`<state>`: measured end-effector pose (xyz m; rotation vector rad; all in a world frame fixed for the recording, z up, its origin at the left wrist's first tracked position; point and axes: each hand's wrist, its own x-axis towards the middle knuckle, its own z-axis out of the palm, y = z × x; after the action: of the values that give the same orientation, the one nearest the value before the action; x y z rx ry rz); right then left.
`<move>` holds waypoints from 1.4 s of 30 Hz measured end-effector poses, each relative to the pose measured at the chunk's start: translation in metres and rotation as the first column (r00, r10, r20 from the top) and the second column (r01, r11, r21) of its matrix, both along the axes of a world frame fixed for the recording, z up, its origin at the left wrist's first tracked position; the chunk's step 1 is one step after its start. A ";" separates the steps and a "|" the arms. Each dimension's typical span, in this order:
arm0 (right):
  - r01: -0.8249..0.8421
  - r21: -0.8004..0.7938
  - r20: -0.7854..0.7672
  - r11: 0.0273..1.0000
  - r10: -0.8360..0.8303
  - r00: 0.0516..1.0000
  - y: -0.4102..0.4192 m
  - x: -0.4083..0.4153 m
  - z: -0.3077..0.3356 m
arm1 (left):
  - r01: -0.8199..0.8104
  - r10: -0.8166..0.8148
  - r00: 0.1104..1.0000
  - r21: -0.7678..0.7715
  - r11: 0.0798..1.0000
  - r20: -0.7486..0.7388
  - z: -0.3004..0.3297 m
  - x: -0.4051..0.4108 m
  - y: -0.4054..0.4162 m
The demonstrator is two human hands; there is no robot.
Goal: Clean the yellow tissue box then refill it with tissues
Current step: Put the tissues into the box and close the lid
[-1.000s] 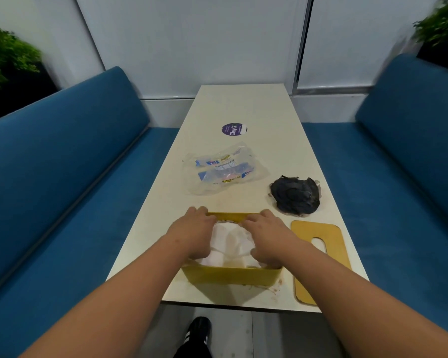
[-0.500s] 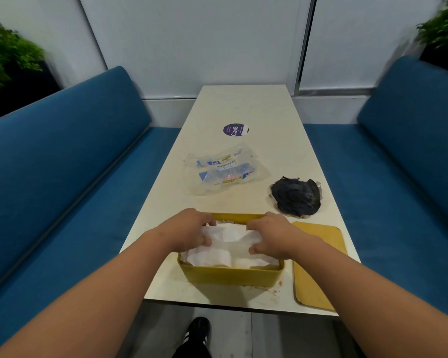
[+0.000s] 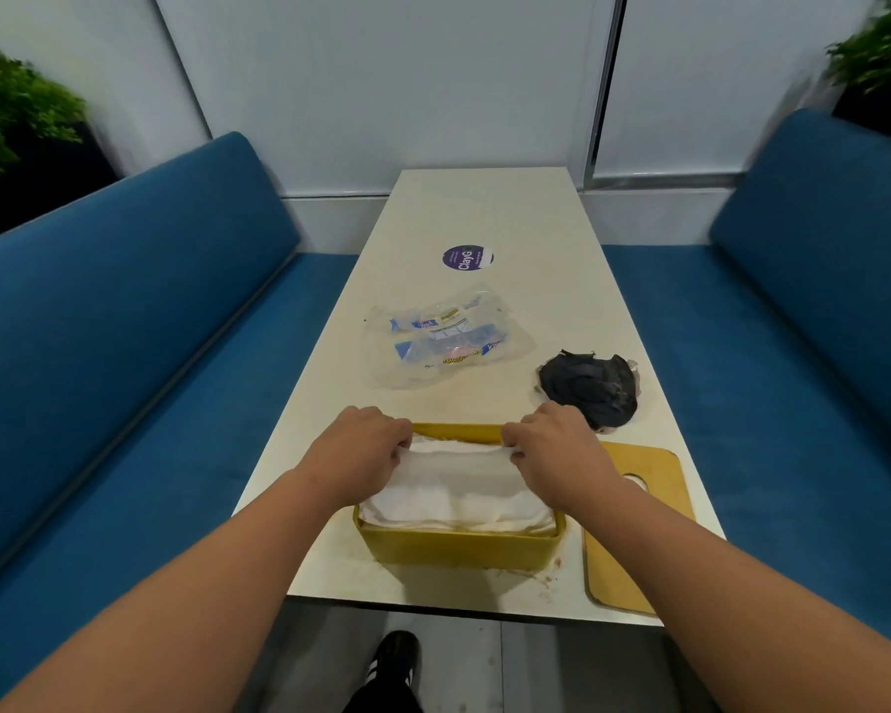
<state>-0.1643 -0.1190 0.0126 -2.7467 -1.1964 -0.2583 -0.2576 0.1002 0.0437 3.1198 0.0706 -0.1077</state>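
Note:
The yellow tissue box [image 3: 459, 545] stands open near the table's front edge, filled with a stack of white tissues [image 3: 459, 494]. My left hand [image 3: 361, 447] pinches the far left edge of the top tissues. My right hand [image 3: 559, 447] pinches their far right edge, beside the box's back rim. The box's yellow lid [image 3: 639, 527], with an oval slot, lies flat on the table right of the box, partly under my right forearm.
An empty clear tissue wrapper [image 3: 446, 342] lies mid-table, a crumpled dark cloth [image 3: 590, 388] to its right, a purple round sticker [image 3: 466, 258] farther back. Blue benches [image 3: 124, 326] flank the white table [image 3: 484, 208]. Brown smears mark the table by the box's front right corner.
Both hands moved from pressing the middle of the tissues to gripping their far edge at the box's back rim. The tissue stack now lies flatter in the box.

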 end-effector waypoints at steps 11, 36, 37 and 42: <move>-0.198 -0.082 -0.215 0.977 0.176 0.961 -0.003 -0.016 0.001 | 0.229 -0.229 0.973 0.075 0.971 0.001 -0.014 -0.010 0.004; 0.065 -0.267 -0.242 0.962 -0.132 0.961 0.015 -0.020 0.009 | -0.118 0.118 0.993 0.023 0.993 -0.014 -0.021 0.003 -0.008; 0.064 -0.261 -0.238 0.963 -0.129 0.963 0.015 -0.021 0.009 | -0.123 0.124 0.992 0.024 0.992 -0.012 -0.020 0.003 -0.007; 0.110 -0.124 -0.212 0.986 -0.134 0.968 0.012 -0.016 0.010 | -0.125 0.134 0.987 -0.099 0.987 0.089 -0.013 0.007 0.002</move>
<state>-0.1807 -0.1075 0.0221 -2.8556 -1.0154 0.1024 -0.2510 0.1019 0.0304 3.0116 0.2587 0.0391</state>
